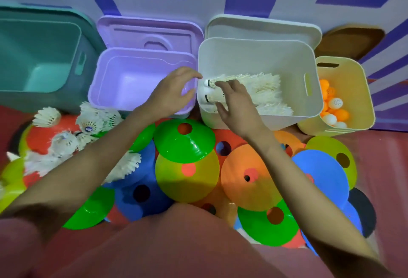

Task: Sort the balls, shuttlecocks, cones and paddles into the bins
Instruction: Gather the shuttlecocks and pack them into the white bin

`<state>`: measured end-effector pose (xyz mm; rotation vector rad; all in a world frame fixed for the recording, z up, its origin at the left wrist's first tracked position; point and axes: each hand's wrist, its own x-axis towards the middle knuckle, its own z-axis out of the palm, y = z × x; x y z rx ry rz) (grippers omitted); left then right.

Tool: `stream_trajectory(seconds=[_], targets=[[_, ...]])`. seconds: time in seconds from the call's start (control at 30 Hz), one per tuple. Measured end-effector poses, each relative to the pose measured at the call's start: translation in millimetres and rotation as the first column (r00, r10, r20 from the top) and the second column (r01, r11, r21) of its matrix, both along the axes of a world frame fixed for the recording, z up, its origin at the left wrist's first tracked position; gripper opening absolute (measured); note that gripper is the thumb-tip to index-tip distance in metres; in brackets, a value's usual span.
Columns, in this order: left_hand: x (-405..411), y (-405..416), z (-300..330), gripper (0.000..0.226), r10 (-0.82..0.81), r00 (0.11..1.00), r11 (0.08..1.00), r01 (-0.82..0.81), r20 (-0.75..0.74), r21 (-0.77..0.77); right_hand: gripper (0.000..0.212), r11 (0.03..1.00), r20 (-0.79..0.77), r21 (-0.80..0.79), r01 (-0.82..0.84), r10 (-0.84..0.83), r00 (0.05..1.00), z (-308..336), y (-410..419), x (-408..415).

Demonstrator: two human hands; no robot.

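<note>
I see four plastic bins lined along the far edge of the red floor mat, against the striped purple wall. The big teal plastic bin sits at the far-left corner, the lilac plastic bin beside it, then the white plastic bin, and the small cream-yellow plastic bin toward the far-right corner. A lilac lid, a white lid and a brown lid lean on the wall behind their bins.

Flat plastic disc cones in green, yellow, orange, blue and red overlap across the middle of the mat, from near the bins down to the near edge. Loose white feather shuttlecocks lie in a heap toward the mat's left edge, some on top of cones. More white shuttlecocks lie on their sides inside the white bin, cork ends toward its left wall. Orange and white table-tennis balls fill the cream-yellow bin.

My left hand hovers over the lilac bin's right rim, fingers loosely spread, fingertips close to the top shuttlecock's cork; it holds nothing I can make out. My right hand reaches into the white bin, fingers relaxed and resting on the stacked shuttlecocks, not gripping.
</note>
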<state>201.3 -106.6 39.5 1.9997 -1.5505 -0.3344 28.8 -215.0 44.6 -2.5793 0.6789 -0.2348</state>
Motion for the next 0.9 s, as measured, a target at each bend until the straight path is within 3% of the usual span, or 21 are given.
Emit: stream_trajectory(seconds=[0.07, 0.17, 0.43, 0.63, 0.77, 0.9], targets=[[11, 42, -3, 0.032, 0.106, 0.994, 0.994, -0.106, -0.005, -0.018, 0.044, 0.999, 0.111, 0.005, -0.050, 0.049, 0.993, 1, 27, 3], [23, 106, -12, 0.029, 0.216, 0.976, 0.976, -0.215, -0.025, 0.039, 0.037, 0.994, 0.147, 0.014, -0.107, 0.104, 0.984, -6, 65, 9], [34, 230, -33, 0.030, 0.292, 0.950, 0.951, -0.276, -0.107, 0.139, 0.037, 0.961, -0.004, 0.104, -0.256, 0.258, 0.966, -41, 168, 41], [45, 281, -54, 0.041, 0.149, 0.989, 0.968, -0.142, -0.015, 0.206, 0.041, 0.941, -0.145, 0.157, -0.300, 0.323, 0.935, -65, 217, 63], [46, 290, -70, 0.059, -0.116, 0.988, 0.974, 0.094, 0.099, 0.208, 0.040, 0.962, -0.214, 0.129, -0.242, 0.266, 0.940, -81, 228, 74], [43, 291, -80, 0.058, -0.226, 0.950, 0.952, 0.168, 0.217, 0.254, 0.032, 0.979, -0.218, 0.132, -0.154, 0.180, 0.959, -93, 232, 86]])
